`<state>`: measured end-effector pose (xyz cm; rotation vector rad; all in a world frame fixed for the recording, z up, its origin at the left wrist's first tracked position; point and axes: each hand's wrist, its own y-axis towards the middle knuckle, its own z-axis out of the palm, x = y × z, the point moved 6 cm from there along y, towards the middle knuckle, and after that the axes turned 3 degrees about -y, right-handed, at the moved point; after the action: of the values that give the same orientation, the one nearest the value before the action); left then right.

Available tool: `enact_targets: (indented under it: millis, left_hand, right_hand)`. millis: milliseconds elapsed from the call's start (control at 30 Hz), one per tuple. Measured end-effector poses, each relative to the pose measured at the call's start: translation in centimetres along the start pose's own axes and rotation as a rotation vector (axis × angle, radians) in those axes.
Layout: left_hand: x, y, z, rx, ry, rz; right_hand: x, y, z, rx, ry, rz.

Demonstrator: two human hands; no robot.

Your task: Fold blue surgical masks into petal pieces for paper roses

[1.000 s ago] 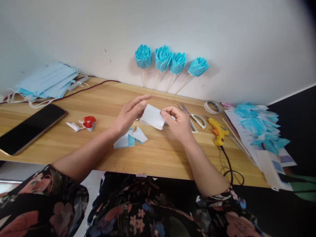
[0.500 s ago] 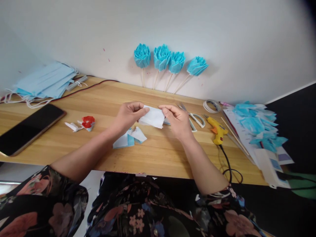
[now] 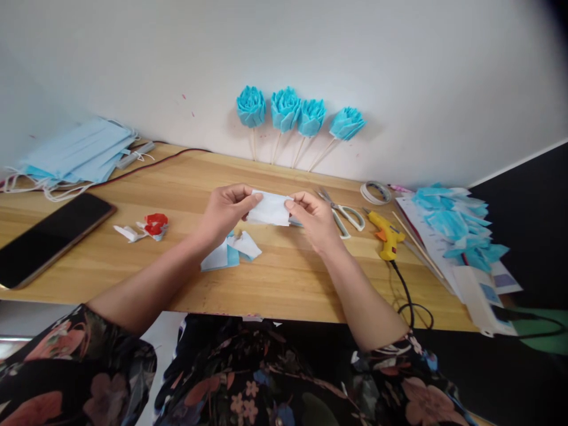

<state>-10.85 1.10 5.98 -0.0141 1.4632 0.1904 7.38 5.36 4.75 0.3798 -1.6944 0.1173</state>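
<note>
Between my hands a small white piece of mask fabric [image 3: 268,210] is held above the table. My left hand [image 3: 225,212] pinches its left edge, thumb on top. The right edge is pinched by my right hand [image 3: 313,218]; the fingers beneath are partly hidden. Below my left hand lie blue and white fabric scraps [image 3: 227,253]. Just past my right hand are white-handled scissors [image 3: 350,218], partly covered by it. Several blue fabric flowers [image 3: 286,109] on thin sticks lean against the wall behind.
On the left lie a phone [image 3: 53,236], stacked blue face masks [image 3: 84,151] and red and white scraps [image 3: 155,226]. To the right are a yellow glue gun [image 3: 387,235] with its cord, a tape roll [image 3: 375,193], sticks [image 3: 419,248] and a pile of blue pieces [image 3: 452,219].
My left hand was open beside the fabric and has closed on its left edge. The fabric is now held level by both hands; my right hand keeps its grip.
</note>
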Motion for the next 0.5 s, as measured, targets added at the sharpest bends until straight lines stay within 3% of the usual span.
enact_targets:
  millis: [233,500]
  left_hand:
    - [-0.1,0.0,-0.1,0.007,0.003,0.011]
    - [-0.3,0.0,0.0,0.01,-0.004,0.044]
  right_hand:
    - [0.4,0.0,-0.2,-0.02,-0.021,-0.06]
    - [-0.5,-0.4,2.0,0.201,0.109,0.059]
